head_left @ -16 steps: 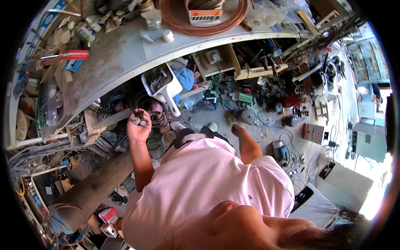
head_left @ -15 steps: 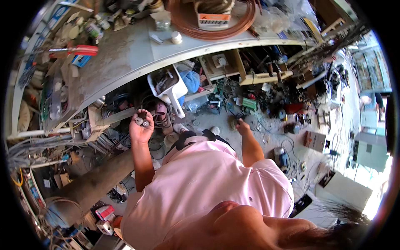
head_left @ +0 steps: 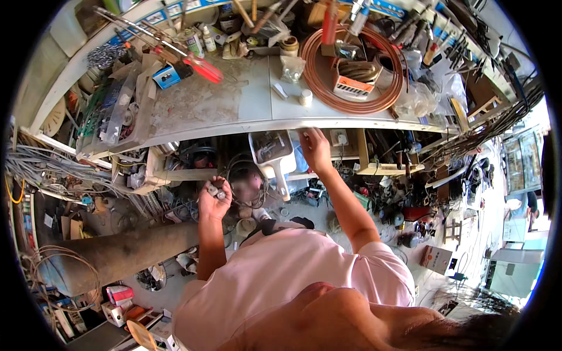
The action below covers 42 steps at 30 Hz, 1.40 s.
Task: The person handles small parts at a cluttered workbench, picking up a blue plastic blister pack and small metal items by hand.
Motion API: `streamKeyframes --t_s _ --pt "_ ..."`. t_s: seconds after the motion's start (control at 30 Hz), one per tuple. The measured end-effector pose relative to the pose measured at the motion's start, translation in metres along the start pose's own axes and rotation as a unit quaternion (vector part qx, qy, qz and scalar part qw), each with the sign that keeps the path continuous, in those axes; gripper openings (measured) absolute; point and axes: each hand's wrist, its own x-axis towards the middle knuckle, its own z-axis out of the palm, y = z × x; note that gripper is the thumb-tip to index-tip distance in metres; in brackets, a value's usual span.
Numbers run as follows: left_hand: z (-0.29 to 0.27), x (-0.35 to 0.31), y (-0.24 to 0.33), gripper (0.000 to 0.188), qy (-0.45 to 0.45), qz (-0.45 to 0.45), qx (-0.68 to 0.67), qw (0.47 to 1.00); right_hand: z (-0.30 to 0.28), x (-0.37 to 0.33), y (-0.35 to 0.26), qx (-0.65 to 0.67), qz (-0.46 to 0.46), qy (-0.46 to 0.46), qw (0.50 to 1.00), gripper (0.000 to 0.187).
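My left hand (head_left: 214,206), palm up below the bench edge, is cupped around several small round metal pieces (head_left: 218,191). They look like washers or nuts, too small to make out exactly. My right hand (head_left: 315,151) reaches up to the front edge of the workbench (head_left: 234,127), its fingers loosely spread with nothing visible in them. Just left of it, under the bench front, a white plastic container (head_left: 281,166) with a long handle holds small metal parts. A blue cloth-like thing (head_left: 300,158) shows partly behind my right wrist.
On the bench lie a copper tube coil (head_left: 310,76), a small orange and white box (head_left: 351,88), a white bottle cap (head_left: 305,97), a blue box (head_left: 167,77) and red-handled pliers (head_left: 205,69). A large pipe (head_left: 129,254) lies at left. Clutter and cables cover the floor at right.
My right hand has risen from low over the floor to the bench edge. My left hand keeps the metal pieces. The view has shifted, showing more of the bench top.
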Motion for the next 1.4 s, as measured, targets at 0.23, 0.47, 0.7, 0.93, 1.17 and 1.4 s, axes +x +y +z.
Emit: streamKeyframes --t_s 0.23,0.47,0.7,0.93,1.17,1.4 --pt "-0.012 0.012 0.015 0.022 -0.003 -0.042 -0.018 0.999 0.085 0.138 -0.019 -0.335 0.091 -0.147 0.926 0.030" --pt "-0.021 0.026 0.018 0.023 0.026 -0.073 0.016 0.997 0.095 0.130 0.001 -0.346 0.010 -0.063 0.936 0.014" --pt "-0.025 0.063 0.026 0.025 0.050 -0.085 0.046 0.994 0.076 0.109 -0.026 -0.162 -0.091 0.000 0.983 0.011" --pt "0.004 0.046 0.015 0.032 -0.009 -0.116 -0.029 0.993 0.125 0.182 -0.019 -0.209 -0.045 -0.089 0.973 0.037" --pt "-0.065 0.014 0.044 0.030 0.008 -0.065 -0.087 0.994 0.213 0.281 0.123 -0.405 -0.024 -0.099 0.909 0.037" --pt "-0.117 -0.008 0.081 0.024 0.033 0.066 -0.116 0.991 0.234 0.307 0.114 -0.408 -0.110 0.014 0.906 0.040"
